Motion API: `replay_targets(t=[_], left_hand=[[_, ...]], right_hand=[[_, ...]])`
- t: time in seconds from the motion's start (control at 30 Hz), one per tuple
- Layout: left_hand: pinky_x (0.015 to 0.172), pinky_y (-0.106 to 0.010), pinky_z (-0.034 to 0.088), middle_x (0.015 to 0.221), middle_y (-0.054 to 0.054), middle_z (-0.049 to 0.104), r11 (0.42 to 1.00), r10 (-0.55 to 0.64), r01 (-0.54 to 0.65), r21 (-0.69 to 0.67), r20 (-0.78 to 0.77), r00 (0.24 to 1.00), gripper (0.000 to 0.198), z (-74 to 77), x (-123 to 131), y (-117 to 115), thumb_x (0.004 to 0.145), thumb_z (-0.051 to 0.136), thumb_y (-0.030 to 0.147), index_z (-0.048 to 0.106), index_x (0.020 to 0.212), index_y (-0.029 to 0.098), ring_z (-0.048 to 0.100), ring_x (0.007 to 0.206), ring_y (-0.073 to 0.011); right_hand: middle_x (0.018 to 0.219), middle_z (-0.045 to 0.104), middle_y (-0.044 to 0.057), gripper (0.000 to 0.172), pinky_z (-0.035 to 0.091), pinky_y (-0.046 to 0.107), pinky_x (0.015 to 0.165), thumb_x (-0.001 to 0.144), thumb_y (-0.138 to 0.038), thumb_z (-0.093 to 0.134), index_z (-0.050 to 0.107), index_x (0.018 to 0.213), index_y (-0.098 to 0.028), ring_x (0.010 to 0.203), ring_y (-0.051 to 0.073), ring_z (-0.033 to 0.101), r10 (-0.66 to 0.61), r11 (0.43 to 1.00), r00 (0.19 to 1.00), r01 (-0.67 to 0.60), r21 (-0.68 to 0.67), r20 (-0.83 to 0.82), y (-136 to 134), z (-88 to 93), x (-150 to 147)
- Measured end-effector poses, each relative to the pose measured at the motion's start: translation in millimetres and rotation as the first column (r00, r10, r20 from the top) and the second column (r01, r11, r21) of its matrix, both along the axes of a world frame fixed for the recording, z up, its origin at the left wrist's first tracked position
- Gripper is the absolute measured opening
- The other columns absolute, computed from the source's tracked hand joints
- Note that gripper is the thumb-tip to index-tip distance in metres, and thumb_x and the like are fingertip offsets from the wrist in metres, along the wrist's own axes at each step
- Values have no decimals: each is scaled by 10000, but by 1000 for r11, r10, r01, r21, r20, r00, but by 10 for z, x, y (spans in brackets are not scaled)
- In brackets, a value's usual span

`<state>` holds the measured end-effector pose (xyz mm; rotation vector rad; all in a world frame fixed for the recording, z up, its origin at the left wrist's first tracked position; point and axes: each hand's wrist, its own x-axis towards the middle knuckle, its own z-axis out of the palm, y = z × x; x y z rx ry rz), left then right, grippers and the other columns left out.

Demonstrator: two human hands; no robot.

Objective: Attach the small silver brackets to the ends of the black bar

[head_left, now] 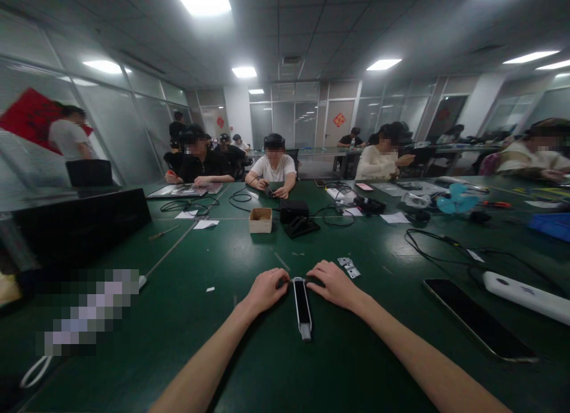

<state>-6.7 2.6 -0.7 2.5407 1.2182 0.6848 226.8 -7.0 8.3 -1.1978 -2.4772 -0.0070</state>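
Green workbench (178,353), black device (302,303) between hands (266,291) (335,285)

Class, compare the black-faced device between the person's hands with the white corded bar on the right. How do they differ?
The device is black-faced, the bar white. The left hand and right hand touch the device, not the bar. A cable leaves the bar, none shows on the device. Both are long, narrow, on the green bench.
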Motion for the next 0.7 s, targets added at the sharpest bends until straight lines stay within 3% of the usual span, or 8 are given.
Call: replay_targets(t=[0.2,0.37,0.53,0.7], left_hand=[[681,-240,444,831,-7,618,1000,-2,2,-3,-6,1000,129,-17,-5,16,799,528,141,601,897,185,576,742,-148],[701,-253,455,855,-10,621,1000,1,-2,-25,-19,1000,133,11,-6,5,809,515,154,601,905,189,580,759,-152],[710,-262,458,854,-10,618,1000,4,-5,-25,-12,1000,124,12,-8,4,819,517,167,599,909,189,581,763,-155],[717,-262,458,849,-7,612,999,-2,2,-37,-7,1000,114,40,-4,-13,823,522,168,598,904,188,580,760,-150]], right_hand=[[939,635,76,213,425,341,798,883,-268,488,657,956,-160,885,188,551,-100,995,995,100,-10,-23,40,176,348],[845,639,49,197,453,287,702,829,-296,518,673,837,-175,773,163,581,-132,952,991,123,-279,-12,58,213,600],[846,650,36,177,454,262,661,770,-299,586,685,868,-190,749,156,593,-87,909,996,73,-410,-16,58,152,573],[845,666,47,131,450,246,617,766,-217,580,694,824,-186,736,159,609,-195,891,975,220,-397,104,20,188,420]])
